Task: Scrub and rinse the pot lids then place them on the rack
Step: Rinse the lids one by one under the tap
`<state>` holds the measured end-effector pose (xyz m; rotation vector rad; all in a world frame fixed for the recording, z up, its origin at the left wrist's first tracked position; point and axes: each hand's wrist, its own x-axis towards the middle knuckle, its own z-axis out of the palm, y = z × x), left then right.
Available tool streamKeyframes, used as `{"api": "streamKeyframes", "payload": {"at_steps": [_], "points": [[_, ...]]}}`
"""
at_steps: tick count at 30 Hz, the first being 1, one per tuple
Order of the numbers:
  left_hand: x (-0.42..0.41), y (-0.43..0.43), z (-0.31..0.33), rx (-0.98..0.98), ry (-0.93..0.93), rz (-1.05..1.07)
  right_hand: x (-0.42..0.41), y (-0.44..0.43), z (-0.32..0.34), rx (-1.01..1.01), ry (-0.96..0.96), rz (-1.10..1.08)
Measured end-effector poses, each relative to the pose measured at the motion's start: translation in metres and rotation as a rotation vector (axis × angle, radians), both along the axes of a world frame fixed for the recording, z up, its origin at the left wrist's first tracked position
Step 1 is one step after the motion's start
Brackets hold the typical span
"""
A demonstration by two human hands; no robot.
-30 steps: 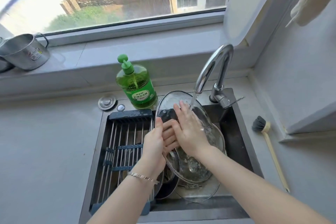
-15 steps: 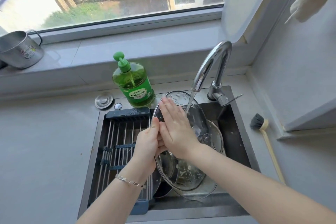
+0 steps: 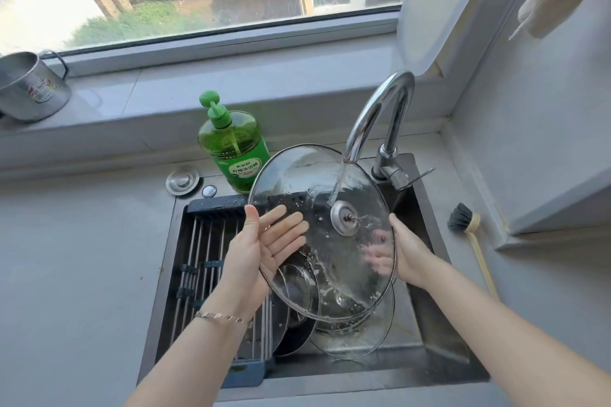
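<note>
A large glass pot lid point(image 3: 344, 268) with a metal rim is held tilted over the sink, and its metal centre fitting point(image 3: 345, 218) faces me. Water from the faucet point(image 3: 377, 116) runs onto the glass just above that fitting. My right hand point(image 3: 410, 254) grips the lid's right rim, its fingers showing blurred through the glass. My left hand point(image 3: 261, 248) lies palm up with straight fingers against the lid's left side. The dark drying rack point(image 3: 211, 258) with metal bars spans the left part of the sink.
Under the held lid lie another glass lid point(image 3: 373, 340) and metal cookware point(image 3: 297, 287) in the sink point(image 3: 439, 334). A green soap bottle point(image 3: 231, 149), a sink plug point(image 3: 182, 180), a dish brush point(image 3: 469, 235) and a metal cup point(image 3: 29, 86) stand around.
My right hand left the lid's face and took its right rim. My left hand opened flat at the left edge. The lid now faces me more fully under the stream.
</note>
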<state>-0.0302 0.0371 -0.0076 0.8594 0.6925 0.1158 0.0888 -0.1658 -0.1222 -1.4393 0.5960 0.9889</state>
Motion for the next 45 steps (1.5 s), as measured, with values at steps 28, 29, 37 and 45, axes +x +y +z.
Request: {"api": "streamKeyframes", "payload": {"at_steps": [28,29,37,45], "points": [[0.003,0.008,-0.065,-0.244,0.714,0.206,0.001,0.0,0.057,-0.272,-0.517,-0.077],[0.002,0.015,-0.062,-0.21,0.697,0.236,-0.003,0.004,0.052,-0.216,-0.39,-0.119],[-0.023,0.037,-0.049,0.077,0.627,0.366,-0.024,0.007,0.007,0.123,0.207,0.001],[-0.031,0.011,-0.05,0.371,0.397,0.264,-0.039,-0.022,0.018,0.36,0.434,0.007]]}}
